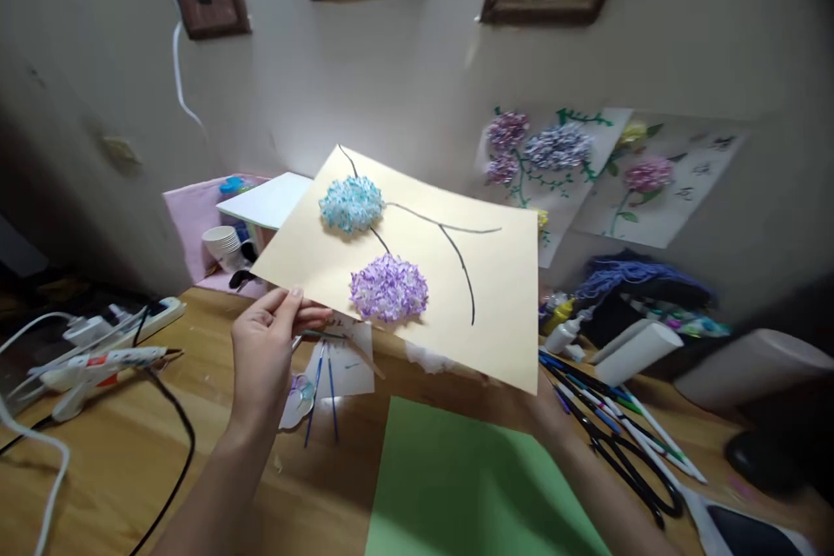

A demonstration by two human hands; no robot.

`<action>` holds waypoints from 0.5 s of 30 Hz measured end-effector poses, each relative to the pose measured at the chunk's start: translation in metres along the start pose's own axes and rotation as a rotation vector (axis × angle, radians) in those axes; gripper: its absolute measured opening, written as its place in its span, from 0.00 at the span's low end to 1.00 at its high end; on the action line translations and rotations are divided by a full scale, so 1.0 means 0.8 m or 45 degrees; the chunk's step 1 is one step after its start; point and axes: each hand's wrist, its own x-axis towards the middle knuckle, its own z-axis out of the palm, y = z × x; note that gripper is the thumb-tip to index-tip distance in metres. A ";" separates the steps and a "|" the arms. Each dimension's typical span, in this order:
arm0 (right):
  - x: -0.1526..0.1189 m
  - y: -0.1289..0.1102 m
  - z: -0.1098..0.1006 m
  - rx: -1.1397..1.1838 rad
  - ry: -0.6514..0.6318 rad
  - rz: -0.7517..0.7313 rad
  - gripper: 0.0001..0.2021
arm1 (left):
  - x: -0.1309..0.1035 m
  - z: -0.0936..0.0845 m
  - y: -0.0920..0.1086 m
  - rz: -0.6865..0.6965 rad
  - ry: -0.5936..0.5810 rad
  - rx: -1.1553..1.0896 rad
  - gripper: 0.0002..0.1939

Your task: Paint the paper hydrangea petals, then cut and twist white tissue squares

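A cream sheet of card (417,234) is held up, tilted, above the table. On it sit a blue-and-white fluffy flower (353,204) and a purple-and-white fluffy flower (389,288), with dark drawn stem lines branching rightward. My left hand (274,321) pinches the card's lower left edge, thumb on top and fingers beneath. My right hand (514,389) is at the card's lower right, mostly behind it; its fingers are hidden. Below the card, a green sheet of paper (462,486) lies on the table.
A glue gun (104,365) and power strip (153,321) with cables lie left. Paint brushes (332,391) rest beside a palette (296,404). Scissors (638,469) and several pens (651,430) lie right. Paper cups (222,245) stand behind; flower pictures (553,174) hang on the wall.
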 end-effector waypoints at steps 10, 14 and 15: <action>-0.070 -0.044 -0.139 0.758 -0.015 0.968 0.15 | -0.074 0.067 -0.056 -0.332 -0.487 0.124 0.13; -0.110 -0.033 -0.157 0.755 0.035 1.074 0.16 | -0.105 0.086 -0.080 -0.392 -0.595 0.192 0.15; -0.118 -0.029 -0.161 0.743 0.043 1.112 0.15 | -0.110 0.090 -0.089 -0.424 -0.623 0.201 0.16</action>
